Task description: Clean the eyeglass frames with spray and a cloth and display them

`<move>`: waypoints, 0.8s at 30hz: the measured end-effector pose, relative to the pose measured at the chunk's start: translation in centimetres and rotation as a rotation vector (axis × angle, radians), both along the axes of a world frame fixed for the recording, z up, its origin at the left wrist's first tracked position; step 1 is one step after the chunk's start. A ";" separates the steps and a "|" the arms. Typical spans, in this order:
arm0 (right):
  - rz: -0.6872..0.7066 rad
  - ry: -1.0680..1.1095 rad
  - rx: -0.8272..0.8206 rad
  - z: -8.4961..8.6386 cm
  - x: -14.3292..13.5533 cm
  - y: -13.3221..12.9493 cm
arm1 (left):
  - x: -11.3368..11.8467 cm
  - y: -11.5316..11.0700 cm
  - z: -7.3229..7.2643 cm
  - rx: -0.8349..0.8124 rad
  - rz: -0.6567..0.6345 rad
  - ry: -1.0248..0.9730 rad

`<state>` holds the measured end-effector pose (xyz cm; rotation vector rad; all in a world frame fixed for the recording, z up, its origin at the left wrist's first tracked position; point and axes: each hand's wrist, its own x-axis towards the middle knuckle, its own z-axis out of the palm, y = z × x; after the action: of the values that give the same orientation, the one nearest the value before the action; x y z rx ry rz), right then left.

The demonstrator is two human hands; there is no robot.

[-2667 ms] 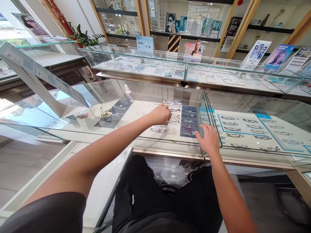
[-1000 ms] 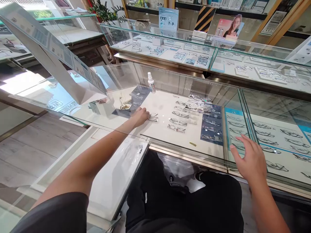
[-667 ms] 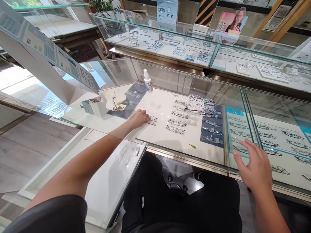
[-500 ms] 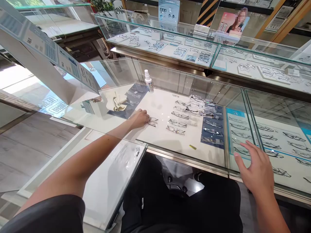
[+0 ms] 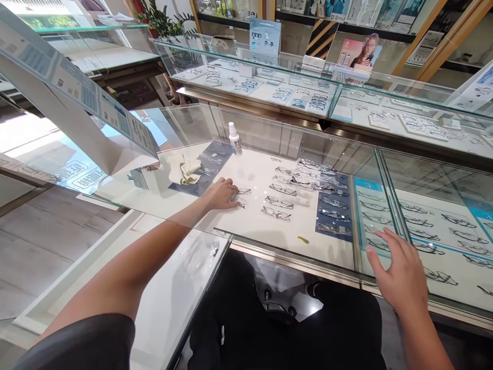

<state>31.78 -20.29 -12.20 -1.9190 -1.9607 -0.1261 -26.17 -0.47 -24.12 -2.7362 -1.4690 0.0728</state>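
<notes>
My left hand reaches out over the white surface at the glass counter, its fingers closed around the left end of a pair of eyeglasses. Part of that frame is hidden by the fingers, and another pair's rim shows just beyond it. To the right stand loose rows of eyeglasses, the closest being a thin dark frame. My right hand is held open with fingers spread at the counter's front edge on the right. It holds nothing.
A white spray bottle stands upright at the back. A cream cloth lies crumpled on a dark mat at left. A small yellow-green strip lies near the front. A large sign leans at left; an open drawer sits below.
My left hand's fingers have shifted at the eyeglasses, and the thumb now shows along the near side. The two rims appear more apart. The view has tilted slightly upward; my right hand stays open.
</notes>
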 end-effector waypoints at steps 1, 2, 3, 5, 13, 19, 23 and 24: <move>0.003 0.001 0.003 0.0 0.0 0.0 | 0.1 0.0 -0.1 0.000 -0.004 0.002; 0.006 0.003 0.003 -0.1 0.1 0.0 | 0.2 0.1 -0.2 0.000 -0.006 0.004; 0.008 0.005 0.001 -0.1 0.1 0.0 | 0.4 0.1 -0.2 -0.001 -0.007 0.003; 0.006 0.009 -0.005 -0.1 0.0 0.0 | 0.5 0.0 -0.4 -0.010 -0.004 -0.003; 0.007 -0.005 0.012 0.0 -0.1 0.0 | -0.4 -1.4 -0.8 0.057 0.037 0.035; 0.012 -0.001 0.021 0.0 -0.1 0.0 | -1.3 -2.1 -1.6 0.071 0.090 0.022; 0.025 0.001 0.036 -0.1 0.1 0.1 | -1.2 -2.5 -2.0 0.093 0.087 -0.023; 0.026 0.000 0.035 -0.1 0.1 0.1 | -1.1 -2.5 -2.0 0.097 0.086 -0.034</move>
<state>31.88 -20.19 -12.34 -1.8707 -1.9696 -0.1529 -27.24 -3.00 -26.14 -2.6110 -1.5553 -0.0424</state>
